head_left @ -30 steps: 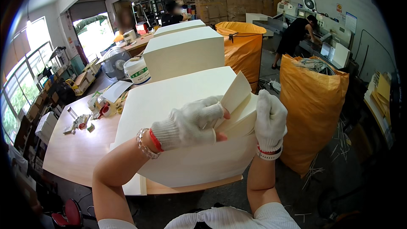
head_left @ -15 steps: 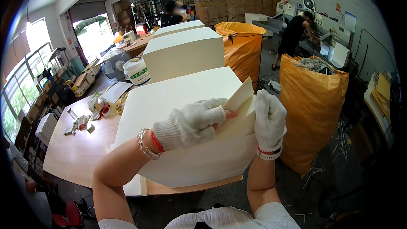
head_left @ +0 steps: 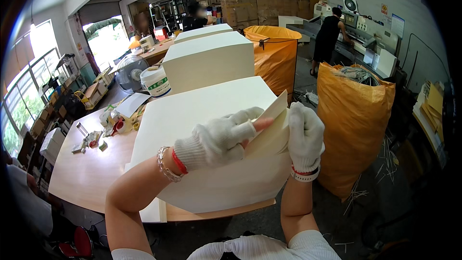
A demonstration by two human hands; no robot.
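A tall stack of cream paper sheets [head_left: 207,101] stands in front of me on the table. At its near right corner some sheets are bent up into a flap [head_left: 275,110], and more curled sheets fan out below it. My left hand [head_left: 224,135], in a white knitted glove with bare fingertips, lies over the stack with its fingers closed round the base of the flap. My right hand [head_left: 306,132], gloved too, is curled into a fist at the right edge of the curled sheets. Its fingertips are hidden, so what it grips cannot be made out.
Taller paper stacks [head_left: 209,62] stand behind, beside a white tub [head_left: 155,82] and a fan [head_left: 131,73]. Tape rolls and small items lie on the table [head_left: 77,173]. Orange sacks [head_left: 353,130] stand at right. One person [head_left: 329,38] works at a machine; others are farther off.
The left fingers have shifted slightly and the raised flap stands a little steeper. My right hand stays put. The person at the machine has straightened up; someone at the lower left has moved.
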